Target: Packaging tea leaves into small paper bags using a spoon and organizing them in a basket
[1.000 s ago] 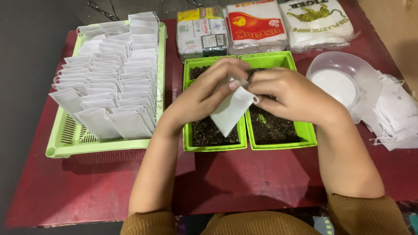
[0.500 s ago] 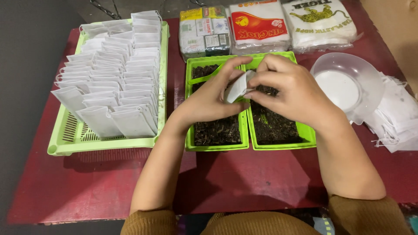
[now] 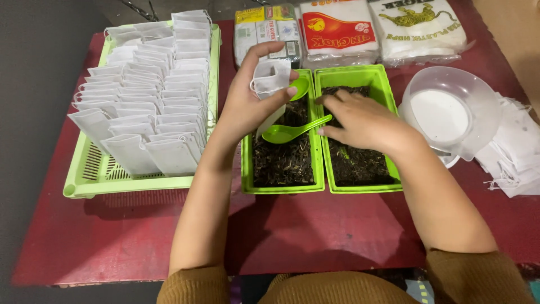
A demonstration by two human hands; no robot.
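White filter bag point(image 3: 270, 77) held mouth-up in left hand point(image 3: 247, 107) fingers over left green tray point(image 3: 281, 186) of loose tea | right hand point(image 3: 360, 121) fingers pinch green spoon point(image 3: 293, 132) handle | best: keep bag mouth open, level scoop, tip slowly | filled bags point(image 3: 143, 95) stand alongside on worktop point(image 3: 315, 231)
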